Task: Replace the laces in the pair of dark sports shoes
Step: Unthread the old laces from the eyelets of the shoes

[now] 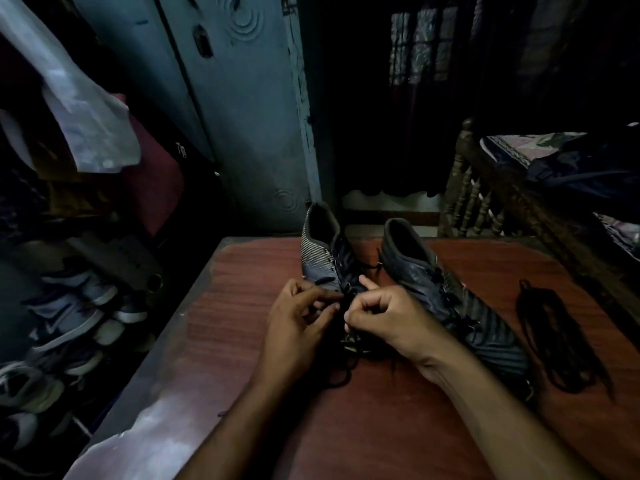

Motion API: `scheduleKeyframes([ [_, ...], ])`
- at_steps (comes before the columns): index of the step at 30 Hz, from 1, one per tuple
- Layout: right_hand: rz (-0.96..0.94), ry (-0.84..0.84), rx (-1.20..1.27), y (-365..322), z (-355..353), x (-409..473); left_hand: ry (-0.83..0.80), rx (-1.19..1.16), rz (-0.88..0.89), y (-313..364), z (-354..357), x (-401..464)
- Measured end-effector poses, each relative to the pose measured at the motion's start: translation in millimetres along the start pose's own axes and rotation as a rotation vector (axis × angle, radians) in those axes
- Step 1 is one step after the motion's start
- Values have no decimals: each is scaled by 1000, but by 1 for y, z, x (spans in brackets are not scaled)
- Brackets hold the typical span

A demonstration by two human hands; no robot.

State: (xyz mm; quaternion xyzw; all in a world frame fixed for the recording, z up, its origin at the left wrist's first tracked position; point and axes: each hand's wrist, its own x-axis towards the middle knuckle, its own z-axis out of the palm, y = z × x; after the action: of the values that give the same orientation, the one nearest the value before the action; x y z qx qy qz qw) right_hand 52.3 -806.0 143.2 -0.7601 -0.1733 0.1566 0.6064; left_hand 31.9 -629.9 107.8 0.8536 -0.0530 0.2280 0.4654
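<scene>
Sitting on a reddish wooden table [346, 427], two dark sports shoes side by side, heels pointing toward 12 o'clock, toes toward the camera. Left shoe [320, 252] lying around the centre of the frame, grey dotted side panel showing; right shoe [450, 296] lying just beside it toward 3 o'clock, angled so the toe is running down toward 5 o'clock.

Working on the left shoe with both hands, right over its lower eyelets. Left hand [298, 323] coming in from 7 o'clock, fingers curled, thumb and forefinger pinching the black lace [348, 296] right at the middle of the shoe. Right hand [384, 320] coming in from 5 o'clock, fingers clenched in tight, also gripping that lace, thumb sticking up toward 12. Fingertips of both hands nearly meeting, lace caught between them, directly on top of the shoe tongue area. Toe of the left shoe mostly hiding under the hands. Loose lace ends trailing [341, 372] on the table below the hands, toward 6 o'clock.

Right forearm crossing over the toe of the right shoe, not gripping it.

Lying well apart at 3 o'clock on the table, a bundle of spare dark laces [554, 337], untouched.

Pretty dim lighting btw. Off the table at 9 o'clock, a rack of sneakers [69, 306]; at 12 o'clock, a blue-grey door [242, 116].
</scene>
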Motion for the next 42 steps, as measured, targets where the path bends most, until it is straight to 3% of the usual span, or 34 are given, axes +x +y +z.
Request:
scheduleKeyframes([
  [3, -7, -11, -20, -1, 5, -1, 1, -8, -15, -1, -2, 2],
  [9, 0, 153, 19, 1, 14, 3, -91, -445, -42, 4, -7, 1],
  [16, 14, 127, 5, 1, 17, 6, -264, -597, -28, 4, -16, 2],
  [21, -24, 91, -14, 0, 13, 3, -333, -504, -5, 2, -17, 2],
  [24, -51, 48, 66, 0, 9, -1, -226, -475, -81, -2, -13, 3],
  [28, -66, -57, 58, -1, 3, -1, -35, -214, -121, -8, -4, 5],
  [33, -120, -185, 51, -12, -3, -7, 24, -118, -118, -8, -4, 5],
  [42, -183, -95, 190, -3, -9, -2, 24, -33, -56, -5, -1, 3],
])
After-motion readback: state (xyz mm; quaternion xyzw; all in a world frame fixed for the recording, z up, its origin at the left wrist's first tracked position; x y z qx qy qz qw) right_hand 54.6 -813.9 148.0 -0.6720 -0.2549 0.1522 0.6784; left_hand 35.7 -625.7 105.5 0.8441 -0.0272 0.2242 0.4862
